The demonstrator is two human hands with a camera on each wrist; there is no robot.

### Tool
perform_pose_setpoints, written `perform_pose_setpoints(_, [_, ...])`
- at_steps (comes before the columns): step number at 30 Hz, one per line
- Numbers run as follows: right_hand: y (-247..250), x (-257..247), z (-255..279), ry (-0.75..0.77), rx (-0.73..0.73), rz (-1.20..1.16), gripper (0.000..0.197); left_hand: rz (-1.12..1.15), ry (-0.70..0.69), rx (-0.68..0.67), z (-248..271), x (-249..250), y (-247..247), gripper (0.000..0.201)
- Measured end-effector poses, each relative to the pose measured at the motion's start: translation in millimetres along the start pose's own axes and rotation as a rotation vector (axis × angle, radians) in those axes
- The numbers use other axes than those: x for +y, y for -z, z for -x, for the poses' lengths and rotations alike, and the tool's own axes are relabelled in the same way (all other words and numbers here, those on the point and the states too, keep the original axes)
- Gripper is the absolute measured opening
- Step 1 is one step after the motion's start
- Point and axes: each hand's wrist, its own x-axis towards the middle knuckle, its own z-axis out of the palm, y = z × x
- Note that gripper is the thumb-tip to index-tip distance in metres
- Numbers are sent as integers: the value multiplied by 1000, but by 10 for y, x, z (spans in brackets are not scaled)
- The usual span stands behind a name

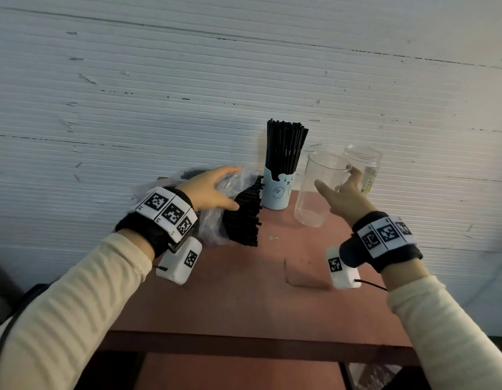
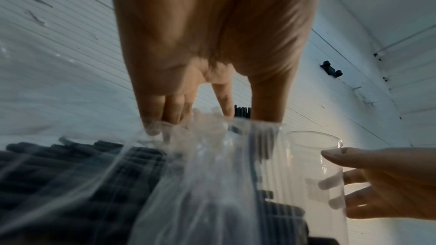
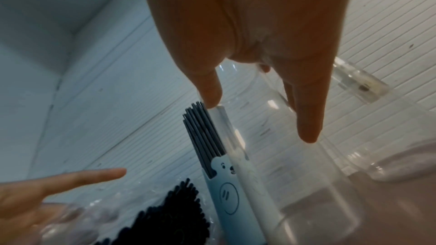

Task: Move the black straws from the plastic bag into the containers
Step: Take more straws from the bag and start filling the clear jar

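Head view, centre: thin black straws (image 1: 244,212) lie bundled in a crinkled clear plastic bag (image 1: 216,220), cut ends pointing right. Left hand (image 1: 213,190), fingers spread, rests on it. Right hand (image 1: 342,198) curls around a tilted clear cup (image 1: 317,190); fingers partly hidden.

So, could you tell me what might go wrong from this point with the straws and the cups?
The clear cup looks tilted in the right hand; it could slip or tip. It sits close to the blue bear cup, already full of straws, so a nudge might topple that. The left hand rests on the plastic bag, whose loose straws could roll out over the table.
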Motion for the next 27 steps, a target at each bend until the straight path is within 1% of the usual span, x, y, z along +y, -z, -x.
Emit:
perform_pose_setpoints(2, [54, -14, 112, 3, -14, -1, 75, -56, 6, -5, 51, 34, -5, 84])
perform_pose_setpoints(5, [100, -15, 267, 28, -56, -1, 64, -138, 38, 16, 139, 65, -8, 77])
perform_pose_setpoints(7, [113, -14, 318, 45, -72, 20, 62, -159, 66, 49, 204, 53, 16, 73])
perform_pose_setpoints(9, [133, -21, 337, 32, -66, 57, 71, -155, 76, 84, 271, 23, 47, 71])
perform_pose_setpoints(12, [179, -40, 349, 4, -33, 153, 96, -144, 73, 144, 362, -26, 96, 70])
perform_pose_setpoints(13, [188, -47, 356, 30, -7, 177, 101, -145, 77, 169, 394, -27, 115, 68])
perform_pose_setpoints(15, [185, -109, 421, 176, 86, 231, 102, -147, 89, 209, 441, -46, 161, 61])
perform_pose_setpoints(16, [162, -172, 476, 276, 149, 259, 97, -136, 98, 223, 459, -61, 188, 59])
perform_pose_setpoints(18, [84, -306, 568, 502, 239, 304, 76, -117, 105, 229, 480, -82, 218, 56])
perform_pose_setpoints(19, [13, -381, 598, 604, 240, 321, 64, -109, 101, 235, 487, -95, 233, 54])
perform_pose_setpoints(20, [-67, -453, 626, 689, 205, 331, 51, -86, 97, 248, 489, -100, 236, 52])
perform_pose_setpoints(21, [-174, -534, 647, 753, 140, 328, 40, -55, 101, 268, 491, -104, 251, 50])
perform_pose_setpoints(23, [-406, -660, 684, 795, -45, 341, 27, -14, 102, 325, 490, -107, 257, 48])
perform_pose_setpoints(25, [-685, -752, 654, 788, -241, 422, 25, 24, 68, 356, 484, -115, 263, 46])
perform_pose_setpoints(27, [-972, -823, 588, 765, -411, 542, 28, 67, 47, 372, 484, -108, 281, 46])
